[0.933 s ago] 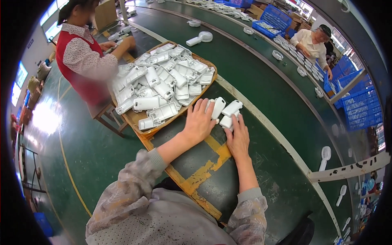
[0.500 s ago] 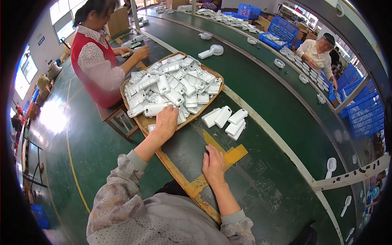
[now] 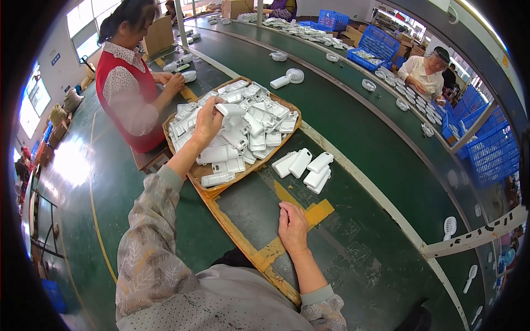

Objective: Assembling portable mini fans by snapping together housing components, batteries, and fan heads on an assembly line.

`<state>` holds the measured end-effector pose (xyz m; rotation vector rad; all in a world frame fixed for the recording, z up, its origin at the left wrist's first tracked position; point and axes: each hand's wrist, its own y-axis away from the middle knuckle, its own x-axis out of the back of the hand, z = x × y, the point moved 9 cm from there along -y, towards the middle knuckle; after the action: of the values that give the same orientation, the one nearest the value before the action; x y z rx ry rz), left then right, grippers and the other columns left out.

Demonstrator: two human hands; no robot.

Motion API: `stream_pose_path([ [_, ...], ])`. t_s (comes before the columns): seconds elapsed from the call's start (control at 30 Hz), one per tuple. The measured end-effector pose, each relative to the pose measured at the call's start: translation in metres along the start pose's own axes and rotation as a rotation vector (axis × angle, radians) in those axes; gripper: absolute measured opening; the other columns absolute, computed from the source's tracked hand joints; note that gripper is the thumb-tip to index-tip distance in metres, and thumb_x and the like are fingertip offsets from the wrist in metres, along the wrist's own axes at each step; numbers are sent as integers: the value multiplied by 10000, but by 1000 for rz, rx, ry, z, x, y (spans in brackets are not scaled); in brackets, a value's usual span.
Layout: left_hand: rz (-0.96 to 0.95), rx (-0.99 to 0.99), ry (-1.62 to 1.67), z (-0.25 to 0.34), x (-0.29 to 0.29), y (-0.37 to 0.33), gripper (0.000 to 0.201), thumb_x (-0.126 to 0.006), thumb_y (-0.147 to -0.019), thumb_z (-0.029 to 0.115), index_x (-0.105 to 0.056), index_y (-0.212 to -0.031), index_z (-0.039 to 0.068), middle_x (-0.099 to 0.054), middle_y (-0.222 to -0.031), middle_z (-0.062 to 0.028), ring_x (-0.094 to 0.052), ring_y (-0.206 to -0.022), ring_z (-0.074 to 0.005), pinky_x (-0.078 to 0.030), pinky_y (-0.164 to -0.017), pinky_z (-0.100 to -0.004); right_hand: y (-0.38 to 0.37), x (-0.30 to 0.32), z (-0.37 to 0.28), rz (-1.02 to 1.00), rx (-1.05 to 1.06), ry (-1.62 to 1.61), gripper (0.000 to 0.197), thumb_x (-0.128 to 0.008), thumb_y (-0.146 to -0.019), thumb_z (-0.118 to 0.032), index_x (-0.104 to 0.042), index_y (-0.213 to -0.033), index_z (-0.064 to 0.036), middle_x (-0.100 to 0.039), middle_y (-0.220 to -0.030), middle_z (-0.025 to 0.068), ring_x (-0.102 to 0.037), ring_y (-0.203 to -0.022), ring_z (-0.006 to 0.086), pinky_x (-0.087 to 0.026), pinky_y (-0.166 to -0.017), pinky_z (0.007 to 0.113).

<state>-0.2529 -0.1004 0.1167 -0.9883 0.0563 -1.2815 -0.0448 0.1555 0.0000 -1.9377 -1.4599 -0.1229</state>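
Note:
A tray with a brown rim [image 3: 298, 119] is heaped with white plastic handle shells [image 3: 265, 113]. Above its left part, my left hand [image 3: 206, 122] pinches one white handle shell [image 3: 231, 109] between thumb and fingers. My right hand [image 3: 293, 227] rests on the dark table, loosely curled with its fingers together, beside crossed strips of yellow tape [image 3: 318, 214]. I see nothing in it. A small group of white handle shells [image 3: 301, 163] lies on the table right of the tray, beyond my right hand.
A green conveyor belt [image 3: 353, 129] curves past the table, carrying white fan parts and a handheld fan [image 3: 289, 78]. A co-worker in a red vest [image 3: 130, 94] sits left of the tray. Across the belt, another person works near blue crates [image 3: 488, 151].
My left hand has moved up and away over the pile, lifting a handle shell. My right hand stays in nearly the same place, its fingers curled in more.

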Motion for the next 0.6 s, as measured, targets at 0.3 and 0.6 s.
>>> stream_pose_path([
  [0.3, -294, -159, -386, -39, 11, 5, 311, -503, -732, -76, -549, -1013, 48, -595, -1058, -149, -574, -952, -365, -460, -806, -404, -1, 0, 4, -6, -36, -4, 120, -557, -826, -32, -616, -929, -20, -639, -958, 127, -594, -883, 299, -466, -799, 352],
  [0.6, -666, -195, -709, 2, -37, 8, 442, -635, -756, 224, -522, -1130, 16, -564, -1119, -169, -502, -1107, -309, -391, -952, -397, -2, -1, 4, -14, -36, 5, 122, -555, -834, -41, -607, -944, -31, -641, -955, 118, -597, -887, 287, -468, -795, 346],
])
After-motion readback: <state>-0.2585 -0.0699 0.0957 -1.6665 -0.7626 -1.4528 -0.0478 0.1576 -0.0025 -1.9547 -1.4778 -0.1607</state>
